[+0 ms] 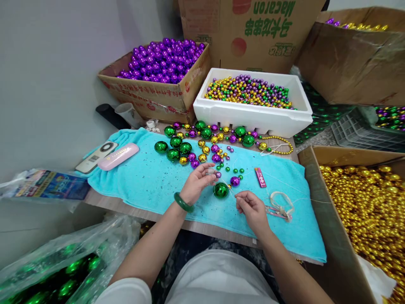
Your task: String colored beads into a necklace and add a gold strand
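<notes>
My left hand (pixel 200 180), with a green bangle (pixel 183 202) at the wrist, pinches a small purple bead (pixel 218 174) at its fingertips. My right hand (pixel 252 207) is closed, thumb against forefinger, on a thin white string (pixel 232 193). Between the hands a large green bead (pixel 220 190) rests over the towel, with a purple bead (pixel 234 181) and a small gold one beside it. Loose small green beads (pixel 236 170) lie just beyond. A finished-looking bead strand (pixel 206 133) stretches along the back, and several big green beads (pixel 175 155) sit left of it.
A blue towel (pixel 142 177) covers the table. Scissors (pixel 278 213) lie right of my right hand, near a small pink packet (pixel 260 177). Behind stand a white foam box (pixel 249 116) of small beads and a carton (pixel 145 97) of purple ones. Another carton (pixel 329 211) holds gold beads.
</notes>
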Available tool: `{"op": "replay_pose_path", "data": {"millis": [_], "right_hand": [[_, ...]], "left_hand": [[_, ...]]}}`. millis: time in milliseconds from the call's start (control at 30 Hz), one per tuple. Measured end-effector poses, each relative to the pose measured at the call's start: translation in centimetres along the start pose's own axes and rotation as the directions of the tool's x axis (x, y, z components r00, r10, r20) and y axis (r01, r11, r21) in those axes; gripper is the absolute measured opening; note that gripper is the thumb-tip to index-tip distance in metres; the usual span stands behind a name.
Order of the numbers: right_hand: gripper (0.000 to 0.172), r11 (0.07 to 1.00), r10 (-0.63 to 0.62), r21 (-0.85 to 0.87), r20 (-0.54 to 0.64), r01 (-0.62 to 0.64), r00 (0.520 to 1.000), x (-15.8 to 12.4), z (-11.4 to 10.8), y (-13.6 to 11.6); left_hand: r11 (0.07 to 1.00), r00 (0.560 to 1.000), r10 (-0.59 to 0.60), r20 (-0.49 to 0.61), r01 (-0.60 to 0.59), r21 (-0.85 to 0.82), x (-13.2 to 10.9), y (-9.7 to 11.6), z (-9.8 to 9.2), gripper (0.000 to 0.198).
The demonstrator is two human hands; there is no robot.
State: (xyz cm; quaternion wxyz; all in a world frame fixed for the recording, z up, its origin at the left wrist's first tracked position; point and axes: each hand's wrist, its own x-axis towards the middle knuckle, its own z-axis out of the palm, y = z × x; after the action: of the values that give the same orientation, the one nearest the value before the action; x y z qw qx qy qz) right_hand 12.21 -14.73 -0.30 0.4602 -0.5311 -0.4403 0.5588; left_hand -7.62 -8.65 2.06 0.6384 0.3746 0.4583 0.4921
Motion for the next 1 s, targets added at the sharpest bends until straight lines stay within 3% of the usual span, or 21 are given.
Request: {"op": "replay_pose_path", "data": {"millis": [67, 100, 167, 233, 300, 367, 433, 533, 600, 633, 700, 767, 800, 867, 1000], "right_hand": [[0.020, 0.999, 0.019, 0.047, -0.015, -0.019, 1.000, 0.1, 0.0, -0.2], [0.020, 0.997, 0.027, 0.066, -0.018, -0.026, 0.999, 0.2, -0.1, -0.4], [0.021, 0.995, 0.040, 0.094, -0.022, -0.038, 0.999, 0.2, -0.3, -0.7], [0.021, 0.993, 0.050, 0.107, -0.030, -0.047, 0.998, 0.2, -0.5, -1.0], [0.020, 0.993, 0.053, 0.110, -0.032, -0.050, 0.998, 0.2, -0.6, -1.2], [0.020, 0.993, 0.051, 0.105, -0.025, -0.048, 0.998, 0.2, -0.5, -1.3], [0.019, 0.995, 0.047, 0.093, -0.018, -0.045, 0.999, 0.1, -0.5, -1.4], [0.019, 0.997, 0.037, 0.070, -0.011, -0.036, 0.999, 0.0, -0.4, -1.5], [0.019, 0.998, 0.024, 0.054, -0.008, -0.023, 1.000, -0.1, -0.5, -1.5], [0.019, 0.999, 0.015, 0.046, -0.009, -0.015, 1.000, -0.1, -0.6, -1.5], [0.019, 1.000, 0.002, 0.030, -0.009, -0.002, 1.000, -0.2, -0.8, -1.4], [0.018, 1.000, -0.003, 0.010, -0.004, 0.003, 1.000, -0.3, -0.9, -1.4], [0.017, 1.000, -0.005, 0.000, 0.001, 0.005, 1.000, -0.3, -0.9, -1.5], [0.017, 1.000, -0.011, -0.019, 0.009, 0.011, 1.000, -0.3, -0.9, -1.5], [0.016, 0.999, -0.023, -0.043, 0.011, 0.023, 1.000, -0.3, -0.7, -1.6]], "left_hand": [[0.926, 0.981, 0.161, -0.107, -0.113, 0.359, 0.5, -0.1, -1.2, 0.028], [0.815, 0.945, 0.285, -0.158, -0.152, 0.559, 0.9, 0.0, -2.1, 0.024], [0.488, 0.867, 0.477, -0.148, -0.120, 0.865, 2.1, 0.3, -4.2, 0.025], [0.195, 0.871, 0.485, -0.076, -0.023, 0.981, 3.2, 0.6, -6.1, 0.030], [0.008, 0.914, 0.405, -0.034, 0.034, 0.999, 4.0, 0.6, -7.3, 0.035], [-0.088, 0.940, 0.340, -0.023, 0.056, 0.995, 4.3, 0.3, -7.7, 0.037], [-0.122, 0.945, 0.324, -0.043, 0.087, 0.989, 4.4, -0.1, -7.8, 0.038], [-0.063, 0.929, 0.355, -0.106, 0.137, 0.988, 4.3, -0.7, -7.9, 0.039], [0.080, 0.899, 0.414, -0.144, 0.121, 0.989, 4.1, -0.8, -7.8, 0.037], [0.208, 0.881, 0.437, -0.179, 0.095, 0.974, 3.9, -0.7, -7.8, 0.035], [0.575, 0.875, 0.388, -0.289, 0.015, 0.818, 3.2, -0.3, -7.4, 0.032], [0.900, 0.928, 0.197, -0.318, -0.043, 0.433, 2.2, 0.6, -6.8, 0.034], [0.975, 0.956, 0.101, -0.274, -0.041, 0.217, 1.7, 1.0, -6.4, 0.035], [0.996, 0.987, 0.000, -0.160, -0.015, -0.093, 0.8, 1.9, -5.7, 0.035], [0.946, 0.996, -0.027, -0.081, 0.000, -0.323, -0.1, 2.7, -5.0, 0.030]]}}
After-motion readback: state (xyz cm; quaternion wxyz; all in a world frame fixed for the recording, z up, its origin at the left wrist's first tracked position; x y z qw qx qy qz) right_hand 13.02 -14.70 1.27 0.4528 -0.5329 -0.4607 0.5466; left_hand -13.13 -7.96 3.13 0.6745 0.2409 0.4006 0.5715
